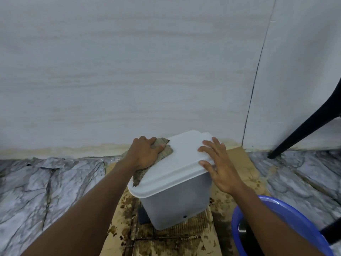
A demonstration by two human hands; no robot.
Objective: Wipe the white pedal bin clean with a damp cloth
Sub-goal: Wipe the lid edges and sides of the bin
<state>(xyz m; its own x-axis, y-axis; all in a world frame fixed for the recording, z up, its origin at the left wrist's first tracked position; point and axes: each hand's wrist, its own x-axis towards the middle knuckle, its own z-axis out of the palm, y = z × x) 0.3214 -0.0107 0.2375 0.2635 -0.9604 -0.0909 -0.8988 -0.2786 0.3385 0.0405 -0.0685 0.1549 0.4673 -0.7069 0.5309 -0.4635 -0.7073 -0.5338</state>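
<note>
The white pedal bin (pixel 175 206) stands on stained cardboard against the wall, its lid (pixel 182 159) closed. A grey-brown damp cloth (pixel 167 151) lies on the lid's left far part and hangs over its left edge. My left hand (pixel 145 152) presses on the cloth, fingers curled into it. My right hand (pixel 217 163) rests flat on the lid's right side, fingers spread, thumb at the lid's rim. The bin's dark pedal (pixel 143 216) shows at its lower left.
A blue basin (pixel 284 218) sits at the lower right under my right forearm. A black chair leg (pixel 302 130) slants down to the marble-patterned floor at the right. Stained cardboard (pixel 166 241) lies under the bin. The pale wall stands directly behind it.
</note>
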